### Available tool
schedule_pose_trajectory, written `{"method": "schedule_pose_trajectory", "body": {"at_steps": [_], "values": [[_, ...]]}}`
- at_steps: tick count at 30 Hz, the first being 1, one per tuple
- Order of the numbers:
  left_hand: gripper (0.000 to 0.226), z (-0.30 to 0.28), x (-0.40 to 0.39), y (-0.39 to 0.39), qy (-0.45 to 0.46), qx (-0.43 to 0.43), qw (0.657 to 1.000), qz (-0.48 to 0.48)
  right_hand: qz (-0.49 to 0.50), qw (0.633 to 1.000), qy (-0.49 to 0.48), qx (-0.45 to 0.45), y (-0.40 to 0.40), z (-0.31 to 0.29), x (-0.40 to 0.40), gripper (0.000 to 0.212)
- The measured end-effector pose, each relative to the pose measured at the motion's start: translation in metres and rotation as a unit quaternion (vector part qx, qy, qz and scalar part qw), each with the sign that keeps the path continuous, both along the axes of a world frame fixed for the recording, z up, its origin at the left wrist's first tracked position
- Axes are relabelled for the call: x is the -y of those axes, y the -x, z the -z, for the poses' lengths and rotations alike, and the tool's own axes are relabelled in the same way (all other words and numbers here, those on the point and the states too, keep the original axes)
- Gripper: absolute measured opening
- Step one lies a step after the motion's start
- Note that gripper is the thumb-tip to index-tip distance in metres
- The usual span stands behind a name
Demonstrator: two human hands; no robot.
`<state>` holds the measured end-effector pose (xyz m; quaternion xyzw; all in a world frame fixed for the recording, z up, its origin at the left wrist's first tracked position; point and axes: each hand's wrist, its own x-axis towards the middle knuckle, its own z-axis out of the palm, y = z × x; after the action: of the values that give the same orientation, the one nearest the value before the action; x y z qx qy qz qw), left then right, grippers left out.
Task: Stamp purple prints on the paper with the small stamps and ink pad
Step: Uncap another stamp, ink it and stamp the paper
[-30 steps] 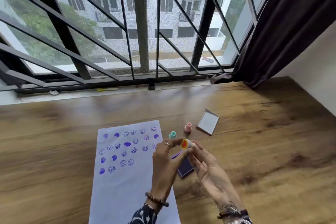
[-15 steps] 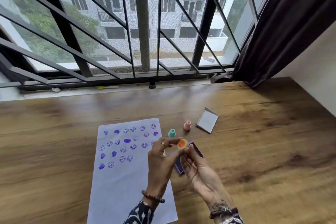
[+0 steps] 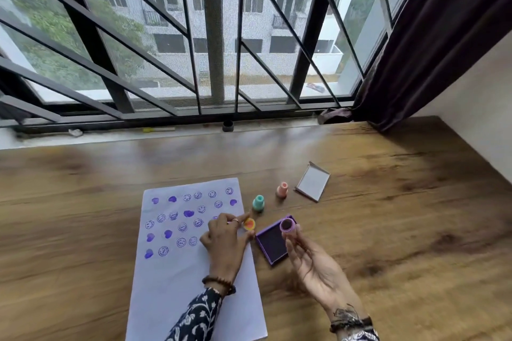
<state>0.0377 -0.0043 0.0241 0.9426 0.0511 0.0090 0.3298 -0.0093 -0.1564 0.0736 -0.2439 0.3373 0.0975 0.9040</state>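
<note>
Stamp (image 3: 288, 225) sitting pinched in right hand (image 3: 313, 260) fingertips.
Left hand (image 3: 225, 241) fingers pinching cap (image 3: 249, 224), at nine o'clock of pad (image 3: 273, 241).

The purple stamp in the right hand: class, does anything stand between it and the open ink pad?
Nothing visible does. The right hand holds the purple stamp face up above the far right corner of the open ink pad. The left hand, holding a yellow cap, stays off to the pad's left.
</note>
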Motion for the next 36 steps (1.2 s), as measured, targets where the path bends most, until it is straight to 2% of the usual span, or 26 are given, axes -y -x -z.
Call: {"method": "schedule_pose_trajectory", "body": {"at_steps": [4,6,7,8,10,12,13,14,16,18,19,21,27,28,30,33,36], "values": [[0.042,0.004,-0.003,0.007,0.037,0.043,0.998,-0.008,-0.064,0.98,0.186,0.038,0.001,-0.011,0.006,0.018],[0.047,0.004,-0.002,0.015,0.038,0.071,0.996,0.024,-0.116,0.928,0.35,0.061,0.0,-0.031,0.006,0.023],[0.052,0.005,-0.001,0.02,0.019,0.082,0.995,0.052,-0.134,0.88,0.451,0.064,-0.002,-0.043,0.006,0.021],[0.057,0.006,0.0,0.024,-0.001,0.086,0.993,0.078,-0.145,0.816,0.556,0.067,-0.003,-0.055,0.006,0.016],[0.065,0.007,0.003,0.032,-0.022,0.068,0.991,0.111,-0.147,0.651,0.739,0.095,-0.005,-0.078,0.003,0.008],[0.066,0.01,0.003,0.036,-0.023,0.049,0.991,0.121,-0.105,0.505,0.846,0.137,-0.007,-0.09,-0.006,0.011],[0.067,0.01,0.003,0.037,-0.02,0.045,0.991,0.121,-0.077,0.462,0.87,0.155,-0.007,-0.09,-0.011,0.015],[0.067,0.01,0.003,0.037,-0.018,0.044,0.991,0.122,-0.063,0.444,0.879,0.164,-0.009,-0.086,-0.018,0.017],[0.067,0.01,0.003,0.038,-0.015,0.054,0.991,0.124,-0.11,0.438,0.88,0.146,-0.012,-0.062,-0.029,0.013],[0.066,0.012,0.003,0.037,-0.004,0.069,0.991,0.119,-0.246,0.448,0.854,0.094,-0.01,-0.021,-0.031,0.015],[0.064,0.013,0.002,0.037,-0.001,0.07,0.99,0.119,-0.282,0.46,0.838,0.078,-0.007,-0.004,-0.03,0.016],[0.063,0.013,0.002,0.037,-0.003,0.07,0.991,0.117,-0.267,0.494,0.824,0.075,-0.007,0.014,-0.027,0.012],[0.067,0.008,-0.003,0.035,-0.037,0.06,0.987,0.147,-0.235,0.453,0.858,0.066,-0.005,0.015,-0.027,0.005],[0.067,0.008,-0.006,0.035,-0.029,0.059,0.985,0.157,-0.234,0.456,0.856,0.064,-0.004,0.013,-0.026,0.006],[0.064,0.006,-0.02,0.037,-0.015,0.068,0.982,0.174,-0.22,0.48,0.847,0.054,-0.003,0.01,-0.029,0.007],[0.057,0.003,-0.056,0.042,-0.016,0.108,0.977,0.183,-0.167,0.542,0.822,0.049,0.0,0.002,-0.047,0.007],[0.057,0.001,-0.104,0.044,-0.054,0.146,0.978,0.137,-0.199,0.588,0.781,0.069,0.006,-0.004,-0.09,0.007]]}}
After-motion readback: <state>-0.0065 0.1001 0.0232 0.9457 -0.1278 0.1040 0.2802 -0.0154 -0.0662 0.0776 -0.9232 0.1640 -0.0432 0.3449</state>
